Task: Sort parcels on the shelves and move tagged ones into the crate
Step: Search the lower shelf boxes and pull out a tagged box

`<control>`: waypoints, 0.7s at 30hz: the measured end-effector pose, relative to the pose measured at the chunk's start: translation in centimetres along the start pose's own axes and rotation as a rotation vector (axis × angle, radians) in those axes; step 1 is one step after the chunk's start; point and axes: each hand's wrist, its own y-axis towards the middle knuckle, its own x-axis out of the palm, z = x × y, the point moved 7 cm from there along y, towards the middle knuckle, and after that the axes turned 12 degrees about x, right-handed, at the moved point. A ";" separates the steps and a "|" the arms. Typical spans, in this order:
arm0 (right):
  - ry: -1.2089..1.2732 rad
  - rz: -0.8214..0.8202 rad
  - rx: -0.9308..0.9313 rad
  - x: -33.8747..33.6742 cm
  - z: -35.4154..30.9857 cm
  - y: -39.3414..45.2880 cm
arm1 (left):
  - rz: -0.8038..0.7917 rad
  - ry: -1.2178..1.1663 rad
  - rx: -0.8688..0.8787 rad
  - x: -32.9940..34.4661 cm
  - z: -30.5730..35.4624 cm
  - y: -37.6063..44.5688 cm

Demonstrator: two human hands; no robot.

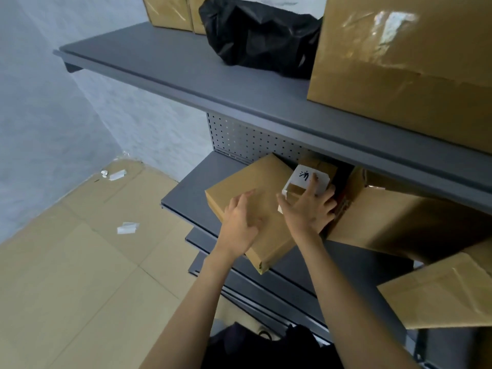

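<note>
A flat brown parcel point(250, 187) lies on the middle grey shelf point(186, 193), its near corner jutting over the shelf edge. My left hand point(239, 219) rests flat on its top, fingers spread. Just right of it sits a small parcel with a white tag point(306, 178) bearing black handwriting. My right hand point(308, 209) is wrapped over this small parcel, one finger lying on the tag. A larger taped brown box point(399, 222) stands to the right, touching my right hand. No crate is in view.
The upper shelf point(213, 83) overhangs and holds a black plastic bag point(258, 35), a big taped box point(404, 57) and two smaller boxes point(170, 12). Another brown parcel point(439, 294) sits lower right. Flattened cardboard point(80, 262) with paper scraps covers the floor at left.
</note>
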 end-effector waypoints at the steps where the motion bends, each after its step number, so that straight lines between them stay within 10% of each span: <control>1: 0.003 0.022 0.002 -0.1 0.3 0.0 | 0.009 -0.014 0.002 -0.1 -0.1 0.3; 7: 0.403 -0.108 -0.024 -1.0 1.5 -0.5 | -0.010 -0.125 0.022 1.1 -0.1 1.7; 13: 1.290 -0.821 0.180 0.6 0.0 -3.9 | 0.005 -0.540 -0.039 -0.6 -0.3 2.6; 21: 1.111 -0.848 0.076 2.6 -1.5 -5.8 | -0.063 -0.526 0.045 -3.7 -2.6 3.5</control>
